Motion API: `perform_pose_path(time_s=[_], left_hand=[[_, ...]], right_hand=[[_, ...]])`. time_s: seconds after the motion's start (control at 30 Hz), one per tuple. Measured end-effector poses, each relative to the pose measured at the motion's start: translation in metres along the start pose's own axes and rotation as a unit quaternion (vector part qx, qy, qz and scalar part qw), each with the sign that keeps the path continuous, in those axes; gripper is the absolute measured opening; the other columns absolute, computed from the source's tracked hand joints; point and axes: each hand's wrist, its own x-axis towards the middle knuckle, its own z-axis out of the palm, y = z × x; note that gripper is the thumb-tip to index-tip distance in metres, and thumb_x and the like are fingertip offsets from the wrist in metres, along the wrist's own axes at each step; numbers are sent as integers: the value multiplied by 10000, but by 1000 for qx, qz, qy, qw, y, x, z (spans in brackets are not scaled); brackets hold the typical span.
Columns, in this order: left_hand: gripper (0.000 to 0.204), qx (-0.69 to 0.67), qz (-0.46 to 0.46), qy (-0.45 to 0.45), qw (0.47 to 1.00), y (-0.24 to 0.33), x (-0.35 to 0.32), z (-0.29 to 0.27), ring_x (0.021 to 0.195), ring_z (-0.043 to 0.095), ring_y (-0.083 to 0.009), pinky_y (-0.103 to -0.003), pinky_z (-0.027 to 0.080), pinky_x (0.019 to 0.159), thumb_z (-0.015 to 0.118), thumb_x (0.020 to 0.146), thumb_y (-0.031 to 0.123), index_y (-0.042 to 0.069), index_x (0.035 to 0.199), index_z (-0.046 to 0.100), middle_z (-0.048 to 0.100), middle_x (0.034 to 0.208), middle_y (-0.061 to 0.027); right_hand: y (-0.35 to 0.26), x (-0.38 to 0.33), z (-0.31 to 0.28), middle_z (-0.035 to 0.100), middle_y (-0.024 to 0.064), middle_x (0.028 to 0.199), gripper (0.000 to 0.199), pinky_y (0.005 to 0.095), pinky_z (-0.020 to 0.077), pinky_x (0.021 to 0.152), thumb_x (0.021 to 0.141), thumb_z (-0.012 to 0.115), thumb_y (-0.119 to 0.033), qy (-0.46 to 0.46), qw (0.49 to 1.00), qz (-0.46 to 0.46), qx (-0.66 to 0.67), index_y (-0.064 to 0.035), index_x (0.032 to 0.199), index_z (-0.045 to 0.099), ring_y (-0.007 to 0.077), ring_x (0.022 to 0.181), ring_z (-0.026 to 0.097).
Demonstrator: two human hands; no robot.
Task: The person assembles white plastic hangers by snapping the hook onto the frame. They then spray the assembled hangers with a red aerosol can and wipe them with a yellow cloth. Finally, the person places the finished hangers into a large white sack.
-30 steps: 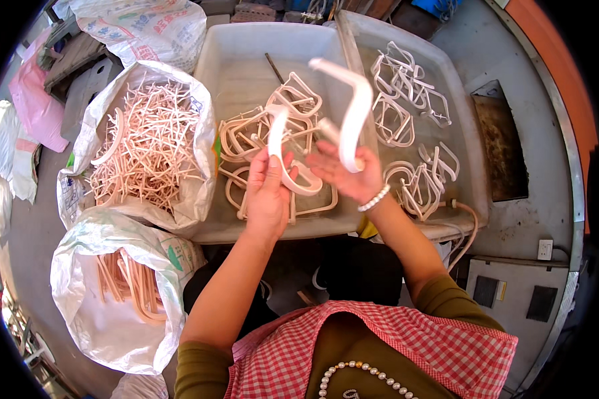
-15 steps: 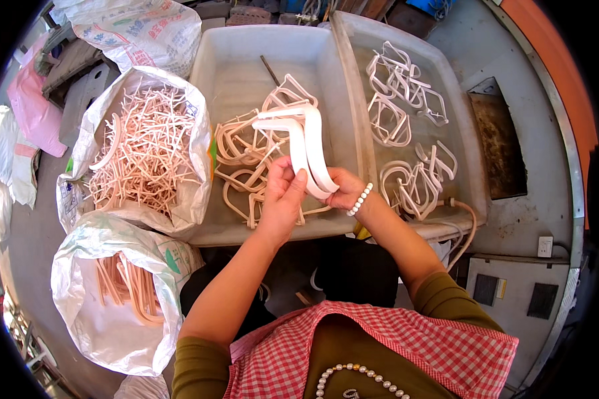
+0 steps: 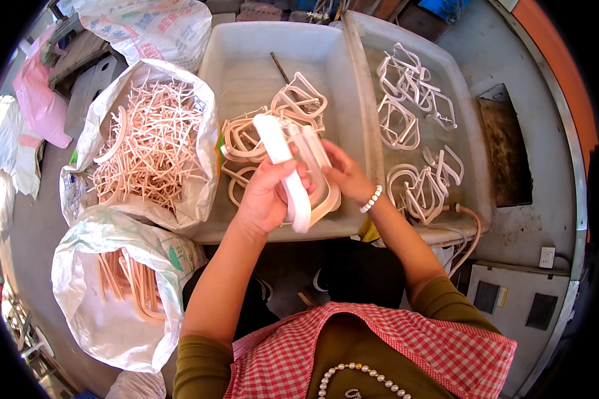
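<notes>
Bent, flat, pale strips are held up between my hands, over the left tub. My left hand (image 3: 267,196) is closed around a bright white strip (image 3: 269,136), its thumb lying across the front. Beside it, angled pinkish strips (image 3: 327,198) hang down on the right. My right hand (image 3: 347,176), with a white bead bracelet at the wrist, has its fingers at the edge of these pinkish strips; the fingertips are slightly blurred. Behind and below, a heap of similar bent pieces (image 3: 245,141) lies in the left grey tub (image 3: 233,50).
A second tub (image 3: 469,156) on the right holds several bent pieces (image 3: 406,83) in shallow liquid. At left stand a white sack (image 3: 209,126) full of thin pinkish offcuts (image 3: 153,143) and a lower sack (image 3: 80,299) with longer strips (image 3: 140,289). A hose (image 3: 476,233) curves by the right tub.
The two white strips, held stacked together before, are now turned and spread apart. My right hand has shifted up along their right side, and the left hand has moved slightly left and down.
</notes>
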Motion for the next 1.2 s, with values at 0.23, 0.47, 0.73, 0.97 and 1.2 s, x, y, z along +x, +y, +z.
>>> perform_pose_path(time_s=[0.23,0.47,0.73,0.97,1.2], left_hand=[[272,155,-151,-121,969,1,-30,14,731,636,-192,-323,531,663,639,877,124,51,1081,475,605,839,-95],[310,117,-165,-141,969,25,-53,16,622,572,-183,-305,481,579,662,842,134,41,1067,470,569,749,-105],[221,235,-29,-10,971,47,-52,4,539,489,-140,-270,412,498,596,890,136,52,1027,444,498,661,-43],[179,338,5,149,929,26,-34,9,610,515,-109,-252,440,536,568,921,117,56,1050,461,520,724,-16],[281,221,82,147,961,8,-23,-3,871,624,-181,-326,535,744,578,938,144,63,1181,461,604,1063,-93]], right_hand=[[-24,49,-30,366,153,1446,732,346,330,1075,802,637,-12,-15,905,-166,-392,-139,1452,323,269,1350,345],[-3,59,-25,631,67,1097,358,332,459,928,838,692,-135,-376,905,-22,-196,-65,1173,590,147,1036,560],[-70,42,-76,652,48,840,226,295,494,703,854,684,-190,-96,971,46,-215,-56,1026,624,140,775,607],[-70,54,-105,667,169,806,289,432,504,612,879,613,-323,226,746,14,-626,-76,1027,617,318,705,654],[-112,14,26,620,-8,808,251,233,508,595,905,637,-230,11,991,134,-2,-55,1081,604,69,738,587]])
